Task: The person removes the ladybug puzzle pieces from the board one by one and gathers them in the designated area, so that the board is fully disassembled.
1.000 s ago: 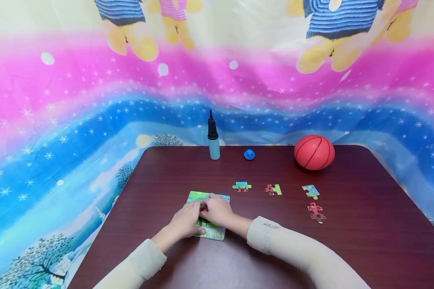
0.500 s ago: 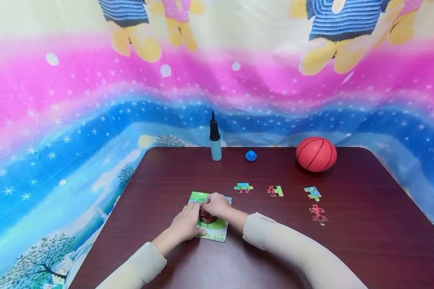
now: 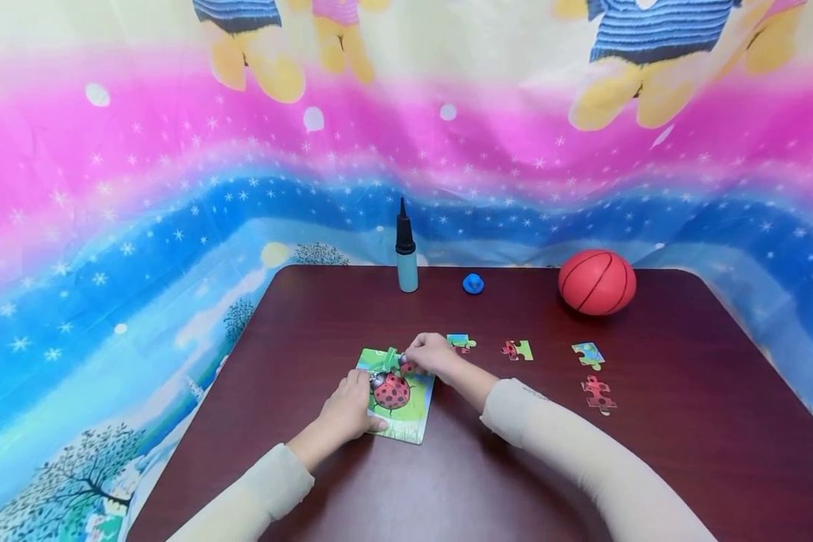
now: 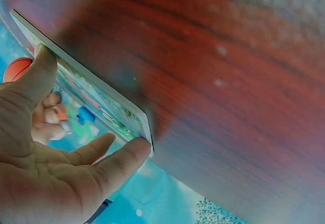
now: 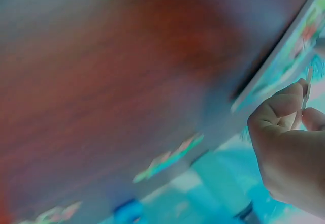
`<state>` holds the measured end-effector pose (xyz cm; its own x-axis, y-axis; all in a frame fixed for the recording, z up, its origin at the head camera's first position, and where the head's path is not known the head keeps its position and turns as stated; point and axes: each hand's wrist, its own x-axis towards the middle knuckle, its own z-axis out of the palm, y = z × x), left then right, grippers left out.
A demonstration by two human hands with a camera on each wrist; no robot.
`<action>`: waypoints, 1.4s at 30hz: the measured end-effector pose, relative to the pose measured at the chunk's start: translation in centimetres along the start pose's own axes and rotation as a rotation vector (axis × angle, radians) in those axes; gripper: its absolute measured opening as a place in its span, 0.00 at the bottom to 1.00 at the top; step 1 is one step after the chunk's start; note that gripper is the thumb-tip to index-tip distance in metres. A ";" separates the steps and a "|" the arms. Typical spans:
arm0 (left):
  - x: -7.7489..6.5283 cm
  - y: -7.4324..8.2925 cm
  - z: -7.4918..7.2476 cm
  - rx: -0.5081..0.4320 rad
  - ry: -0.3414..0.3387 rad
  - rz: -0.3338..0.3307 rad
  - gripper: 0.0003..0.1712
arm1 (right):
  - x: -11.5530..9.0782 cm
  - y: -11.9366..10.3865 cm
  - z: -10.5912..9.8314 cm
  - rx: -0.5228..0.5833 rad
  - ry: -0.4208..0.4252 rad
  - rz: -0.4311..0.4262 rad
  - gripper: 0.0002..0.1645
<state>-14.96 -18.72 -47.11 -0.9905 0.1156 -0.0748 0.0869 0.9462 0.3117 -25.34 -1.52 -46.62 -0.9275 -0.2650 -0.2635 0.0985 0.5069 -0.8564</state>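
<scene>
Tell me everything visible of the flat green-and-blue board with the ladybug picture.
The rectangular green-and-blue board has rounded corners, a thin pale edge and a card-like look. Its face shows a black-spotted red ladybug and, at the near end, grass. It lies face up on the dark brown table. The left hand touches its left side, thumb near the bottom corner. The right hand holds a green-and-red jigsaw piece over its top, hiding part.
</scene>
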 end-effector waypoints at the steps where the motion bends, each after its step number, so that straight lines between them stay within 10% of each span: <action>1: 0.1 0.1 -0.1 0.004 0.000 0.002 0.57 | -0.1 0.0 -0.8 0.013 0.000 -0.006 0.05; 22: 0.0 0.1 -1.2 0.100 -0.074 -0.025 0.46 | -4.1 9.2 -15.1 -0.153 -0.024 -0.007 0.04; 30: 0.0 0.2 -1.1 0.119 -0.080 -0.027 0.47 | -5.4 10.5 -16.5 -0.501 0.133 -0.139 0.07; 42: 0.1 0.9 -0.4 0.121 -0.078 0.003 0.46 | -6.9 11.2 -15.6 -0.595 0.198 -0.048 0.14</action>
<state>-15.03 -17.98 -46.43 -0.9793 0.1372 -0.1490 0.1067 0.9748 0.1960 -23.45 18.78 -47.44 -0.9807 -0.1708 -0.0950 -0.1096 0.8832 -0.4561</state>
